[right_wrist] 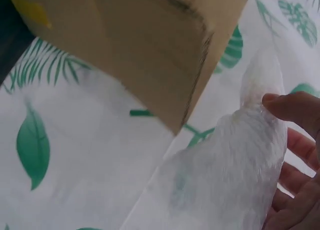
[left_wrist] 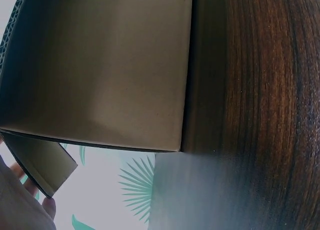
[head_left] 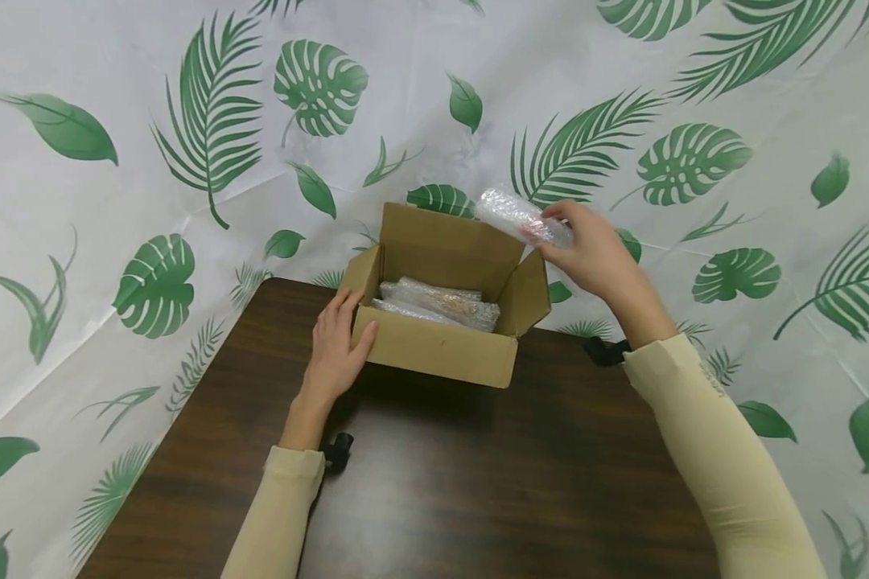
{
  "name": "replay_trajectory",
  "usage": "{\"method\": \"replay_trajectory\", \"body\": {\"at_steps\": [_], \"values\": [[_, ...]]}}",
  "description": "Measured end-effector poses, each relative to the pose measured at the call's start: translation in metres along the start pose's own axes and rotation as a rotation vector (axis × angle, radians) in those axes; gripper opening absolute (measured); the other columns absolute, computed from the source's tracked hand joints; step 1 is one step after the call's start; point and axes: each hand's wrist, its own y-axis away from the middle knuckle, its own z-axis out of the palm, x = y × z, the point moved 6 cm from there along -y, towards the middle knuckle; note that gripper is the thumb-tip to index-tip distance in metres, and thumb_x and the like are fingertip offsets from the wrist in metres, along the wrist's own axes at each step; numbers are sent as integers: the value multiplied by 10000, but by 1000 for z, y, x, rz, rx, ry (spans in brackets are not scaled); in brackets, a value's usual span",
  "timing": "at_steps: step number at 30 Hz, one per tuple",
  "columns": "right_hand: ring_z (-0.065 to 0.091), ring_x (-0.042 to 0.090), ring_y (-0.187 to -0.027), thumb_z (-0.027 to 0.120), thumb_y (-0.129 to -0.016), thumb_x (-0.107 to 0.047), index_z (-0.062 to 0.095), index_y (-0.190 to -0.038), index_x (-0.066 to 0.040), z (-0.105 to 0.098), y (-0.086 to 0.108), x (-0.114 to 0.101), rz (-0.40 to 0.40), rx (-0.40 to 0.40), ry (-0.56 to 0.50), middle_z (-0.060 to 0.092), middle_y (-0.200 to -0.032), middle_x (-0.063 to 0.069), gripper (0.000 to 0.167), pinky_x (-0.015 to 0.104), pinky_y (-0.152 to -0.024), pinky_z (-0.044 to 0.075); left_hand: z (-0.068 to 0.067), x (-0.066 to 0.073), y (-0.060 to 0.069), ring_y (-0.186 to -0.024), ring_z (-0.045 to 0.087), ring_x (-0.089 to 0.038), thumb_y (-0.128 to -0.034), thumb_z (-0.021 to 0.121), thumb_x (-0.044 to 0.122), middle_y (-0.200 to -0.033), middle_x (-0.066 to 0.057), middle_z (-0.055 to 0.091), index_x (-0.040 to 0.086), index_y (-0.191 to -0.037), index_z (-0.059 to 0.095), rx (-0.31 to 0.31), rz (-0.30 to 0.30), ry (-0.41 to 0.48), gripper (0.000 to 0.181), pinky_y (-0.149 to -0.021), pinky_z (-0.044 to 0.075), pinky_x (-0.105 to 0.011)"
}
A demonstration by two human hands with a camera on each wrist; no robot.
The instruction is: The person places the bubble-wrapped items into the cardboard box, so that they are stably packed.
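An open cardboard box stands on the table with its flaps up. My left hand grips its left front corner; in the left wrist view the fingers are bent about a side flap. Above the box's right rear side, my right hand holds a bubble-wrapped bundle by its right end, tilted, with something reddish faintly visible inside. The right wrist view shows the thumb pressed on the bundle's clear wrap. Several more bubble-wrapped bundles lie inside the box.
The dark wooden table extends in front of the box toward me. Behind it and on both sides hangs a white cloth printed with green leaves. A black strap mount sits at the left wrist, another at the right.
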Motion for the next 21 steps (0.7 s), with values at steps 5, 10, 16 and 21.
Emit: {"method": "replay_trajectory", "body": {"at_steps": [5,10,16,21], "values": [[518,430,-1435,719,-1030,-292,581,-1493,-135,10,-7,-26,-46,-19,100,598,-1551,147,508,678,-1192,363,-2,3,0,-1564,318,-430,-1098,545,442,-1711,-175,329,239,-1673,362,-5,-2,7,636,-1231,248,-699],[569,400,-1395,743,-1024,-297,597,-1491,-177,29,-16,-49,-85,-68,157,640,-1514,110,504,657,-1202,358,-3,4,0,-1565,320,-426,-1098,541,446,-1713,-171,330,243,-1675,360,-3,-6,12,637,-1236,245,-696],[607,338,-1385,760,-1017,-270,613,-1453,-182,56,-25,-66,-118,-111,129,646,-1510,82,469,582,-1140,486,-3,4,0,-1567,315,-427,-1095,551,437,-1717,-174,324,230,-1672,364,-5,-8,16,641,-1235,240,-700],[635,315,-1349,729,-1033,-232,630,-1422,-176,75,-29,-70,-143,-112,134,667,-1475,66,405,564,-1089,518,-3,3,-1,-1578,303,-417,-1096,548,438,-1723,-167,317,233,-1674,360,-14,-13,12,641,-1244,232,-691]]}}
